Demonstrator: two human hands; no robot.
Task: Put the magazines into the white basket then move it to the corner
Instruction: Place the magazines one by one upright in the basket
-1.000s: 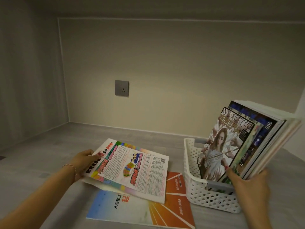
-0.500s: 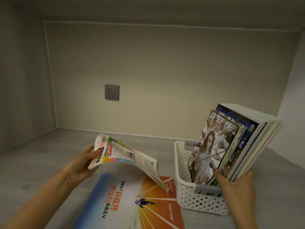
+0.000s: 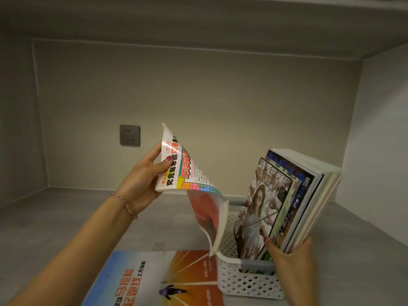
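Observation:
My left hand (image 3: 143, 180) grips the top edge of a colourful magazine (image 3: 187, 173), which hangs bent in the air with its lower edge touching the left rim of the white basket (image 3: 247, 283). Several magazines (image 3: 287, 206) stand upright in the basket, leaning right. My right hand (image 3: 289, 259) holds their lower front edge, thumb on the front cover with a woman in white. A large blue and orange magazine (image 3: 159, 281) lies flat on the grey surface left of the basket.
The grey surface is boxed in by a back wall with a grey socket (image 3: 129, 135), side walls left and right, and a shelf overhead. The back right corner (image 3: 340, 195) lies behind the basket.
My left hand has lifted the colourful magazine off the flat one and swung it up and right, until its lower edge reached the basket's left rim. My right hand kept holding the upright magazines.

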